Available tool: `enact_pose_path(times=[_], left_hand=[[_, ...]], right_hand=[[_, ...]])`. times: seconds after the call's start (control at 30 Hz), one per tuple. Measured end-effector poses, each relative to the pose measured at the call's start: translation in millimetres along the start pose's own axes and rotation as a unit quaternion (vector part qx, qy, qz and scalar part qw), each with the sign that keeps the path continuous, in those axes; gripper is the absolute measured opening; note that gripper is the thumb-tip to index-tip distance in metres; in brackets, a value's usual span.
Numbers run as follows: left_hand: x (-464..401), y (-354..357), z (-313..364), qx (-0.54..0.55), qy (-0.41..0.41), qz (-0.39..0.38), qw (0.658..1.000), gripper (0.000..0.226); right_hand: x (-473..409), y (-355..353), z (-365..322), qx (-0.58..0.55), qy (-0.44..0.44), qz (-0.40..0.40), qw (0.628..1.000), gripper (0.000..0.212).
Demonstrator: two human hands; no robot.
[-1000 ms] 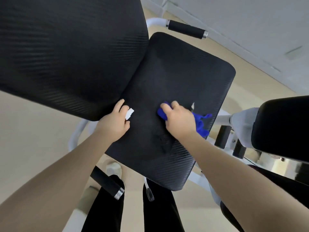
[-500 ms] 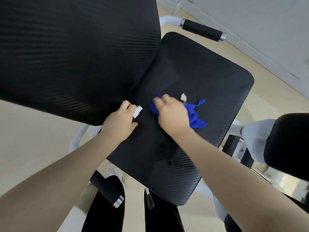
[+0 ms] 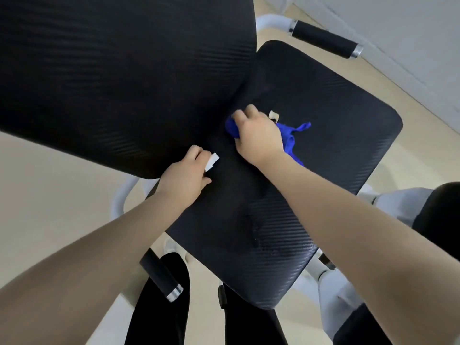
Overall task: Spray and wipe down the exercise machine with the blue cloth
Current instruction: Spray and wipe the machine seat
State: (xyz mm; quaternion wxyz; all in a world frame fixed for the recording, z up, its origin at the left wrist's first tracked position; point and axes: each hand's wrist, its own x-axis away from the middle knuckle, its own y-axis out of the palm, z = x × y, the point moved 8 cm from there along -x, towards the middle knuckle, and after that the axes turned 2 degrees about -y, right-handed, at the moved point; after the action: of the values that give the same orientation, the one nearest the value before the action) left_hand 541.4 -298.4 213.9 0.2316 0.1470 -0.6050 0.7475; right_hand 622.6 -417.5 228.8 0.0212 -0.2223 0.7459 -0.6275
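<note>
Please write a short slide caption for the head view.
Right hand wipes the black seat pad with the blue cloth.

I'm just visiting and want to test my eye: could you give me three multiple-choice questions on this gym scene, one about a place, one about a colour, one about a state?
1. Where is the cloth?
A. on the floor
B. on the black seat pad, near the backrest pad
C. draped over a handle

2. What colour is the cloth?
A. blue
B. red
C. yellow

3. What is the left hand doing?
A. lying flat and empty
B. gripping a handle
C. holding a small white object

Answers:
1 B, it lies bunched under the right hand on the seat.
2 A, bright blue shows either side of that hand.
3 C, a white piece sticks out of its curled fingers.
</note>
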Motion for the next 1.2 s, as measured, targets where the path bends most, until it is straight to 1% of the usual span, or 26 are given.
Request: enact_pose_path(times=[0.03, 0.07, 0.1, 0.13, 0.2, 0.23, 0.27, 0.3, 0.33, 0.4, 0.5, 0.57, 0.6, 0.63, 0.7, 0.73, 0.77, 0.8, 0.87, 0.93, 1.0, 1.03, 1.1, 1.13, 1.17, 1.2], left_hand=[[1.9, 1.4, 0.7, 0.002, -0.002, -0.001, 1.0, 0.052], [2.7, -1.4, 1.6, -0.001, -0.002, 0.0, 1.0, 0.052], [3.6, -1.8, 1.9, -0.006, -0.003, -0.002, 1.0, 0.052], [2.6, -2.7, 1.0, -0.01, -0.007, 0.001, 1.0, 0.052], [0.2, -1.7, -0.3, -0.013, -0.015, 0.007, 1.0, 0.051], [-0.5, -1.8, -0.2, -0.015, -0.014, 0.013, 1.0, 0.051], [-3.2, -1.6, -0.3, -0.015, -0.012, 0.021, 1.0, 0.051], [-5.8, -2.1, -0.8, -0.013, -0.011, 0.027, 0.999, 0.051], [-7.5, -1.5, -1.0, -0.009, -0.011, 0.027, 1.0, 0.051], [-5.9, 1.6, 0.0, 0.007, -0.015, 0.014, 1.0, 0.052], [1.7, 3.7, 2.6, 0.017, -0.023, 0.002, 1.0, 0.049], [7.3, 1.7, 4.0, 0.042, -0.039, 0.008, 0.998, 0.049], [9.6, 1.9, 4.2, 0.062, -0.051, 0.008, 0.997, 0.05], [11.9, 2.0, 4.9, 0.078, -0.055, 0.009, 0.995, 0.05], [18.0, 2.4, 5.1, 0.098, -0.047, 0.023, 0.994, 0.051], [21.7, 1.5, 2.1, 0.108, -0.041, 0.041, 0.992, 0.05], [25.5, -0.5, -2.4, 0.123, -0.041, 0.063, 0.99, 0.05], [29.0, -1.2, -8.6, 0.142, -0.046, 0.08, 0.985, 0.049], [36.0, 1.3, -21.0, 0.183, -0.062, 0.089, 0.977, 0.049], [45.7, 4.9, -28.7, 0.2, -0.062, 0.084, 0.974, 0.048], [52.2, 7.4, -30.5, 0.165, -0.046, 0.073, 0.982, 0.048], [54.0, 7.1, -29.8, 0.122, -0.029, 0.064, 0.99, 0.048], [55.3, 2.4, -29.5, 0.033, 0.005, 0.061, 0.998, 0.047], [54.7, -1.4, -31.1, 0.012, 0.015, 0.065, 0.998, 0.046], [54.4, -4.1, -33.3, 0.006, 0.023, 0.063, 0.998, 0.045], [53.9, -4.1, -35.0, 0.008, 0.033, 0.056, 0.998, 0.044]], right_hand=[[1.8, 1.3, -1.1, 0.009, -0.029, -0.022, 0.999, 0.037], [-2.9, -8.0, 5.0, 0.024, -0.051, -0.023, 0.998, 0.037], [-11.5, -17.9, 16.6, 0.057, -0.062, -0.014, 0.996, 0.036], [-25.0, -31.1, 32.6, 0.095, -0.051, 0.007, 0.994, 0.034], [-50.6, -53.5, 76.1, 0.112, 0.065, 0.059, 0.99, 0.032], [-56.2, -58.0, 89.3, 0.084, 0.132, 0.076, 0.985, 0.032], [-58.7, -55.1, 90.0, 0.047, 0.177, 0.081, 0.98, 0.033], [-58.2, -49.1, 79.4, 0.009, 0.194, 0.079, 0.978, 0.033], [-54.4, -37.8, 61.9, -0.025, 0.185, 0.063, 0.98, 0.032], [-29.4, -10.7, 13.6, -0.066, 0.11, 0.022, 0.991, 0.029], [16.9, 21.1, -48.9, -0.036, -0.049, -0.067, 0.996, 0.031], [7.7, 12.9, -42.4, -0.006, -0.092, -0.084, 0.992, 0.034], [-3.8, 0.8, -26.3, 0.026, -0.084, -0.073, 0.993, 0.035], [-15.8, -13.6, 0.1, 0.056, -0.048, -0.053, 0.996, 0.035], [-22.0, -40.5, 59.4, 0.098, 0.063, -0.005, 0.993, 0.033], [-16.5, -44.0, 73.3, 0.112, 0.098, 0.011, 0.989, 0.031], [-9.5, -41.0, 69.8, 0.124, 0.095, 0.021, 0.988, 0.029], [-1.4, -31.2, 51.3, 0.128, 0.063, 0.02, 0.99, 0.028], [21.0, -6.5, 1.4, 0.097, 0.0, 0.006, 0.995, 0.029], [46.6, 18.5, -42.8, 0.063, -0.035, -0.031, 0.997, 0.035], [70.4, 37.8, -75.6, 0.054, -0.085, -0.086, 0.991, 0.038], [77.1, 41.4, -85.5, 0.058, -0.12, -0.102, 0.986, 0.039], [73.8, 31.5, -87.1, 0.09, -0.193, -0.104, 0.971, 0.043], [65.7, 23.2, -76.9, 0.127, -0.201, -0.094, 0.967, 0.044], [55.3, 12.5, -59.0, 0.152, -0.168, -0.076, 0.971, 0.044], [45.7, -0.1, -31.7, 0.159, -0.093, -0.059, 0.981, 0.042]])
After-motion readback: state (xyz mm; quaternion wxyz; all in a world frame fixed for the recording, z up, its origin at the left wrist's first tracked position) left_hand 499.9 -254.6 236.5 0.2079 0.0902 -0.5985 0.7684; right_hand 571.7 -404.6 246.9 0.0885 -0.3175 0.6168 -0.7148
